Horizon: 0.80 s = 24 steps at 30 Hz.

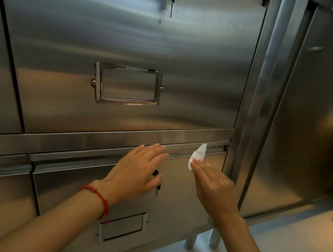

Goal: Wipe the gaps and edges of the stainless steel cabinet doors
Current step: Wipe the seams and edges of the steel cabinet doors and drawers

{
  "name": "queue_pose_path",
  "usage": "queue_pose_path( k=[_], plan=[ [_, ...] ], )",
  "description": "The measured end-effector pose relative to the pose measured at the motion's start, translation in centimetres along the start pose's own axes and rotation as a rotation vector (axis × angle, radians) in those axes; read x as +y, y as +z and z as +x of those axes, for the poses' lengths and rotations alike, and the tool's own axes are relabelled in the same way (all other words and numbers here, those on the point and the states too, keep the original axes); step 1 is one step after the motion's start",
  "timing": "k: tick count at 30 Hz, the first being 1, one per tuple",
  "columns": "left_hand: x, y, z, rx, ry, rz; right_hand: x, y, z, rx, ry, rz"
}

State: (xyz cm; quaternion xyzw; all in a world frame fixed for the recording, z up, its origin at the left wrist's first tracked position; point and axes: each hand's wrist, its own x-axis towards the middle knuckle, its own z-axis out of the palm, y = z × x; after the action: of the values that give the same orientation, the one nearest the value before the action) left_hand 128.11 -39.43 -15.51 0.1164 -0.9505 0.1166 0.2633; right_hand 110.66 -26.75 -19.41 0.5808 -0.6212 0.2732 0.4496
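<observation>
Wiping along a stainless steel cabinet, a person works a small white tissue (197, 155) w/ the right hand (213, 183) at the top edge of the lower door (191, 193). Fingers of that hand lie fairly straight and close together, tips on the tissue's lower part; whether they pinch it or just press it to the metal can't be told. The tissue's upper tip sits at the horizontal gap (181, 154) betw. the lower door and the crossbar (103, 138) under the upper door (129, 41). The left hand (137, 167) rests flat on the lower door, fingers straight and slightly spread, tips reaching the same gap, just left of the tissue; it holds nothing. A key (157, 180) shows partly beneath it. The gap's long axis runs left-right, rising slightly toward the right. The tissue lies up and ahead of the right hand, nearer the door's right corner than its left, so the right hand is the 1 placed to run that seam; the short stretch to the corner looks like the likely next pass.
</observation>
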Motion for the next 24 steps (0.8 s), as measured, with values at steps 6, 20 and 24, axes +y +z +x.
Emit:
queue_pose_path(
  k=[6,20,24],
  plan=[
    [2.3,3.4,1.2,-0.058,0.02,-0.068,1.3,-1.1,-1.8,-0.03,0.039,-0.025],
    [8.2,9.7,4.1,-0.036,0.06,-0.283,4.3,-3.4,-7.3,-0.185,0.116,-0.15],
    [9.8,10.6,4.9,-0.037,0.084,-0.351,5.1,-4.9,-8.6,-0.212,0.141,-0.2]
  ],
)
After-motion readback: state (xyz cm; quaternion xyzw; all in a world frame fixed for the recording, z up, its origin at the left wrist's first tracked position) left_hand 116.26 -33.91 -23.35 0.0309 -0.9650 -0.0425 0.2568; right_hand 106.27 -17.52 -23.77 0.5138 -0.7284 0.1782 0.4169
